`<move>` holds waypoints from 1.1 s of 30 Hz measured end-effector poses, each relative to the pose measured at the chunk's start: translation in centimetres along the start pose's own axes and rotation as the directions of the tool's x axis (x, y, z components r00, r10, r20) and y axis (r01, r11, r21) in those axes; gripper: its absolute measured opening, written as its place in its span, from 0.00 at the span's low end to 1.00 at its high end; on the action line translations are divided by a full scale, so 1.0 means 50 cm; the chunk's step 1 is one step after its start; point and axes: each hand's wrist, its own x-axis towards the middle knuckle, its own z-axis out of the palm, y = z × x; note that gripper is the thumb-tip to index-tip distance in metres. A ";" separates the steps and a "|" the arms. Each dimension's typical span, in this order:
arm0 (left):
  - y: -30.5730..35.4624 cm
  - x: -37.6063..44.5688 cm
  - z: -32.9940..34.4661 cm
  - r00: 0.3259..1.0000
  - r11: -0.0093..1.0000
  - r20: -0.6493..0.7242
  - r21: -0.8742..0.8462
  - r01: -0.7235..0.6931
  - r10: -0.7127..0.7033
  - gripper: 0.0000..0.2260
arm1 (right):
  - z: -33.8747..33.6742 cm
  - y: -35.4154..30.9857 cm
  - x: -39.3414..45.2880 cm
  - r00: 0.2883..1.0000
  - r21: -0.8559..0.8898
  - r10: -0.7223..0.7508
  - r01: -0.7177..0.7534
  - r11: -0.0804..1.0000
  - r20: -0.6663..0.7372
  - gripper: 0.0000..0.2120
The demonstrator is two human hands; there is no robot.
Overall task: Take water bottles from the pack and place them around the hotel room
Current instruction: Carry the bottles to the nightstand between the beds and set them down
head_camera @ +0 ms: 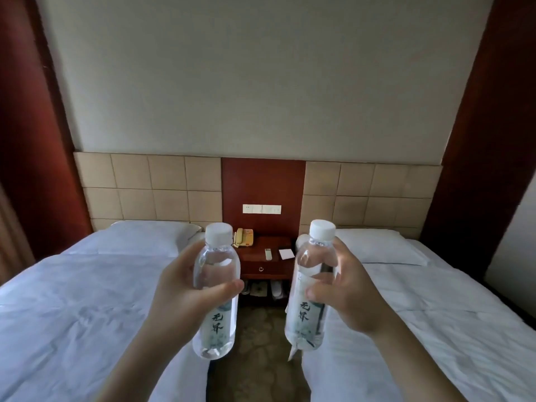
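I hold two clear water bottles with white caps and pale green labels, both upright in the air over the aisle between two beds. My left hand (pixel 185 288) grips the left bottle (pixel 216 274) around its middle. My right hand (pixel 345 288) grips the right bottle (pixel 311 268) the same way. The pack is not in view.
Ahead stands a red-brown nightstand (pixel 269 264) with a yellow phone (pixel 244 237), a white remote (pixel 268 254) and a notepad (pixel 286 253) on top. A white bed (pixel 72 309) lies on the left, another bed (pixel 429 320) on the right. Patterned carpet (pixel 255 358) runs between them.
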 end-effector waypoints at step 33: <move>-0.413 1.208 0.336 0.997 0.998 0.071 -0.061 -0.025 0.029 0.21 | -0.223 0.524 1.155 0.998 0.055 0.054 -0.053 0.997 -0.016 0.25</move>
